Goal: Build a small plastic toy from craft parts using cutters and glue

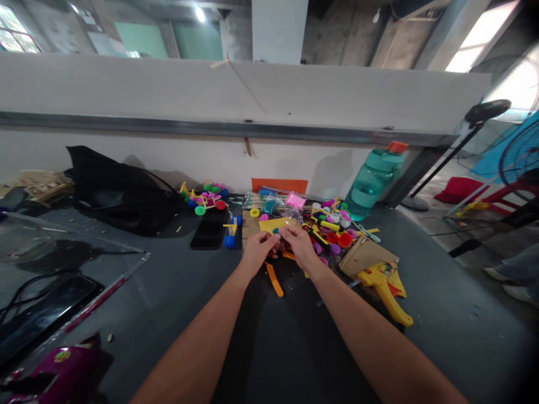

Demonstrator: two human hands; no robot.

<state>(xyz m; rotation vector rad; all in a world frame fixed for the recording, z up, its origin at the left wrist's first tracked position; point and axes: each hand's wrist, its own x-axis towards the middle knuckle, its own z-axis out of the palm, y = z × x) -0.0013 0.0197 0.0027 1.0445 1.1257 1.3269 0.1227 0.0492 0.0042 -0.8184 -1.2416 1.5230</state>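
My left hand and my right hand meet over the desk, fingertips pinched together around a small teal piece. The fingers hide most of it, and its kind is unclear. Just beyond them lies a yellow sheet on brown cardboard. Below my left hand is an orange strip-like piece. A pile of coloured bottle caps and small plastic parts spreads beside my right hand. To the left of my hands stands a small blue-and-yellow wheeled assembly.
A yellow glue gun lies at right, with a teal water bottle behind. Left are a black phone, a black bag and colourful wheeled models. A purple object sits front left. A white partition bounds the back.
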